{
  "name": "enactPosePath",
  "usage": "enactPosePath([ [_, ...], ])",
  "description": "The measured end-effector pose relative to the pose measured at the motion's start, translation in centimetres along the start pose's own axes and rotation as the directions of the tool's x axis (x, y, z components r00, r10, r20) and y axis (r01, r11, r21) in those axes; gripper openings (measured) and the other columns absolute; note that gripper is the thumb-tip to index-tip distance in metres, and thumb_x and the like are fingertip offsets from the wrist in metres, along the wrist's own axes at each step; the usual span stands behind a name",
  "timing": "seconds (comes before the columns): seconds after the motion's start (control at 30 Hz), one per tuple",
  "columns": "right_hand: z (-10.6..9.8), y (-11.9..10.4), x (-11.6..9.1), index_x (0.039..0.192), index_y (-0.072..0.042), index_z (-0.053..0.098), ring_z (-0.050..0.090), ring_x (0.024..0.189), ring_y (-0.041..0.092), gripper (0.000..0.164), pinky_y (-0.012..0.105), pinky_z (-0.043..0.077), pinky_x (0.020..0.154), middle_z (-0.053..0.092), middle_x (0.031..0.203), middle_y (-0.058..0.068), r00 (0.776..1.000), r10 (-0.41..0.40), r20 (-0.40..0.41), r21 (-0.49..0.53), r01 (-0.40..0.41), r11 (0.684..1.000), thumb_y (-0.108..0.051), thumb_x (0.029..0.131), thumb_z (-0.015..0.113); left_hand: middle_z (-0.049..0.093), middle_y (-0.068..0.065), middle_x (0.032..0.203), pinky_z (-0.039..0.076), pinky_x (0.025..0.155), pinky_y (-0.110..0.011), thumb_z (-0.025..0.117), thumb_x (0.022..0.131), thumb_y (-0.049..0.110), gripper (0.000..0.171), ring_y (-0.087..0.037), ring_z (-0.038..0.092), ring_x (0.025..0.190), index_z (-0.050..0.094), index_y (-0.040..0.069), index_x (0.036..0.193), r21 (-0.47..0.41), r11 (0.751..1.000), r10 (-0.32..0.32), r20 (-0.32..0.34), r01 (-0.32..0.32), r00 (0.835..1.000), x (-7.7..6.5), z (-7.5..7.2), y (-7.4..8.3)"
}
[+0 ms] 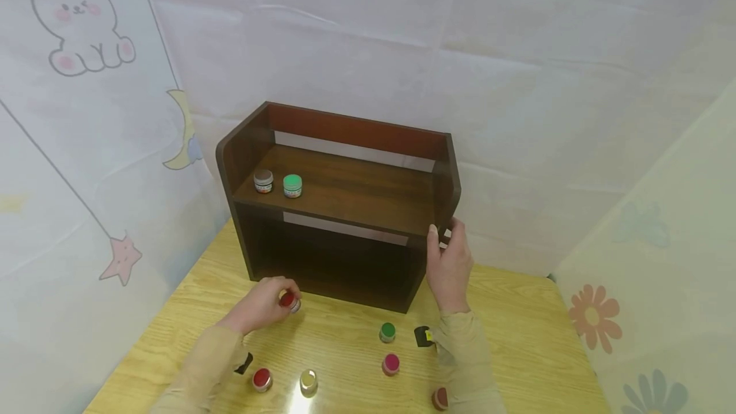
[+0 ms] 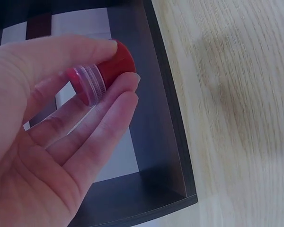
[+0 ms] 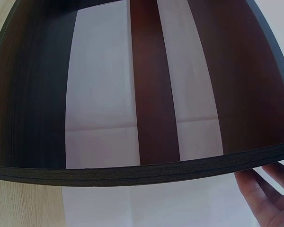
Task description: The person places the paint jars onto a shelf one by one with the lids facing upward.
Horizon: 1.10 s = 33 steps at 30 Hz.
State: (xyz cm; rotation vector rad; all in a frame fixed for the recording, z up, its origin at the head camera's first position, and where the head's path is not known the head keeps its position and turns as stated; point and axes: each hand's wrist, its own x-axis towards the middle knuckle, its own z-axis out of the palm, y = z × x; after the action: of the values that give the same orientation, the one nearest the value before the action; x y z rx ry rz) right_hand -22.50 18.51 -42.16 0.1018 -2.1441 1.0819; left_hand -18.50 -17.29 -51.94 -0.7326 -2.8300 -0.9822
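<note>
Wears a loose, creased beige left sleeve (image 1: 201, 363) toward seven o'clock in the head view, a matching right sleeve (image 1: 471, 366) toward five. Bears a small black piece (image 1: 244, 363) beside the left cuff (image 1: 230, 339), a black block (image 1: 421, 337) with a yellow patch (image 1: 429, 335) beside the right cuff (image 1: 457, 322).

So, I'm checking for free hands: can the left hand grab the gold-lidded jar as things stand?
Probably not yet: the left hand pinches a red jar, though the way to the gold-lidded jar looks free.

right hand (image 3: 270, 203) cropped in wrist view, brown-lidded jar (image 1: 439, 399) partly behind sleeve (image 1: 470, 366)
</note>
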Motion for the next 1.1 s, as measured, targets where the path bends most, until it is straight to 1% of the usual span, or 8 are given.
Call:
enactPosePath([
  [0.1,0.1,0.1,0.0,0.128,0.002,0.056,0.067,0.096,0.034,0.039,0.051,0.059,0.073,0.066,0.118,0.018,1.0,0.002,-0.002,0.001,-0.002,1.0,-0.028,0.104,0.058,0.061,0.007,0.081,0.047,0.067,-0.028,0.079,0.083,0.003,0.015,-0.013,0.052,0.072,0.071,0.014,0.086,-0.01,1.0,-0.004,0.006,0.005,1.0,0.1,-0.1,0.2],
  [0.2,0.1,0.2,0.0,0.129,0.002,0.056,0.068,0.095,0.034,0.04,0.051,0.059,0.073,0.066,0.118,0.018,1.0,0.004,-0.001,0.003,-0.004,1.0,-0.029,0.104,0.058,0.058,0.009,0.079,0.045,0.063,-0.026,0.078,0.085,0.006,0.012,-0.01,0.049,0.069,0.071,0.016,0.086,-0.029,0.999,-0.026,0.02,0.027,0.999,0.2,-0.3,0.4],
  [0.33,0.1,0.2,0.0,0.129,0.002,0.056,0.067,0.095,0.034,0.04,0.05,0.059,0.073,0.066,0.118,0.017,1.0,0.008,0.001,0.004,-0.008,1.0,-0.03,0.104,0.058,0.054,0.01,0.076,0.042,0.059,-0.026,0.079,0.086,0.009,0.012,-0.007,0.047,0.066,0.071,0.018,0.085,-0.03,0.998,-0.048,0.027,0.048,0.998,0.4,-0.7,0.9],
  [0.47,0.0,0.1,0.0,0.129,0.002,0.056,0.067,0.095,0.034,0.04,0.05,0.059,0.074,0.065,0.118,0.017,1.0,0.016,0.006,-0.001,-0.016,1.0,-0.03,0.104,0.058,0.056,0.011,0.075,0.044,0.061,-0.026,0.078,0.086,0.007,0.013,-0.007,0.049,0.067,0.071,0.018,0.089,-0.005,0.999,-0.047,0.003,0.047,0.999,0.7,-0.9,1.5],
  [0.6,0.1,0.1,0.1,0.129,0.002,0.055,0.068,0.095,0.034,0.04,0.05,0.059,0.076,0.065,0.118,0.018,1.0,0.018,0.01,-0.011,-0.018,1.0,-0.029,0.105,0.058,0.061,0.012,0.08,0.046,0.063,-0.026,0.078,0.086,0.007,0.015,-0.008,0.052,0.068,0.071,0.019,0.093,0.02,0.999,-0.046,-0.024,0.047,0.999,0.9,-1.1,2.0],
  [0.77,0.1,0.0,0.1,0.129,0.002,0.055,0.067,0.097,0.035,0.04,0.051,0.058,0.077,0.065,0.119,0.018,1.0,0.014,0.013,-0.011,-0.014,1.0,-0.03,0.105,0.057,0.063,0.011,0.084,0.05,0.066,-0.026,0.081,0.087,0.01,0.013,-0.009,0.056,0.072,0.072,0.018,0.092,0.033,0.999,0.004,-0.069,-0.002,0.998,1.2,-1.6,2.6],
  [0.93,0.2,0.1,0.2,0.13,0.002,0.055,0.068,0.096,0.035,0.041,0.052,0.058,0.075,0.065,0.119,0.019,1.0,0.006,0.008,-0.007,-0.006,1.0,-0.03,0.105,0.058,0.065,0.011,0.087,0.053,0.067,-0.026,0.081,0.087,0.011,0.01,-0.008,0.059,0.074,0.074,0.015,0.093,0.038,0.998,0.058,-0.118,-0.054,0.991,1.6,-2.3,3.5],
  [1.1,0.2,0.3,0.1,0.13,0.002,0.055,0.067,0.095,0.035,0.04,0.051,0.058,0.075,0.065,0.118,0.018,1.0,0.004,0.005,-0.009,-0.004,1.0,-0.029,0.105,0.058,0.065,0.011,0.09,0.054,0.068,-0.025,0.08,0.089,0.012,0.011,-0.004,0.06,0.076,0.073,0.016,0.096,0.034,0.997,0.078,-0.141,-0.074,0.987,1.9,-3.0,4.5],
])
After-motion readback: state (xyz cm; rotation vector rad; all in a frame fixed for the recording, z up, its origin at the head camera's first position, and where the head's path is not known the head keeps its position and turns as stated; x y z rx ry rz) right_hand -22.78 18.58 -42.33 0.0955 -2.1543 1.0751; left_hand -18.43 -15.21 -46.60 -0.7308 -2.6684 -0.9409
